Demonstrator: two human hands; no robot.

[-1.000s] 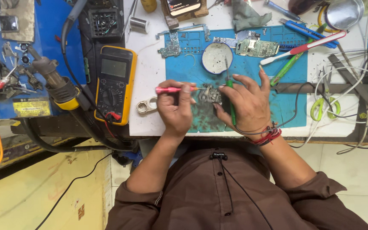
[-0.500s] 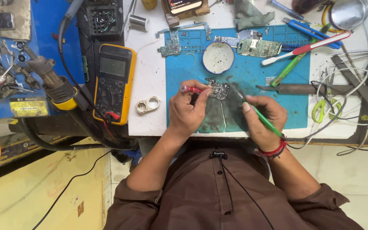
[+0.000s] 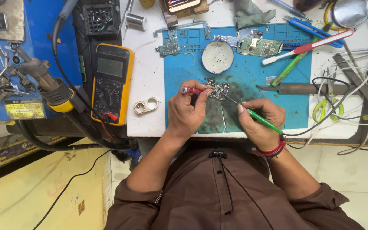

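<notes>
White workbench (image 3: 150, 123) crowded with repair gear, a blue work mat (image 3: 286, 115) laid across its middle, stained dark near the front edge. On that mat, just ahead of the person's chest, sat a small circuit board (image 3: 218, 89) — the piece under both hands. Left hand (image 3: 188, 113) was curled, fingers closed around a red-handled probe (image 3: 190, 90) lying across the fingertips, with the thumb and forefinger also pressing at the board's near-left edge. Right hand (image 3: 260, 121) was closed in a pen grip around a green-handled probe (image 3: 260, 120), its thin metal tip angled up-left to meet the board's right side; a red band circled that wrist, and a black lead ran off from the handle toward the right. Behind the board stood a round white dish (image 3: 217, 57), and beyond it a second, greenish circuit board (image 3: 258, 46). To the left, off the mat, a yellow multimeter (image 3: 109, 83) lay face up, and a small silver ring-shaped part (image 3: 145, 105) rested between meter and mat. A toothbrush (image 3: 307, 47) — white with a red grip — lay diagonally at the mat's far right.
</notes>
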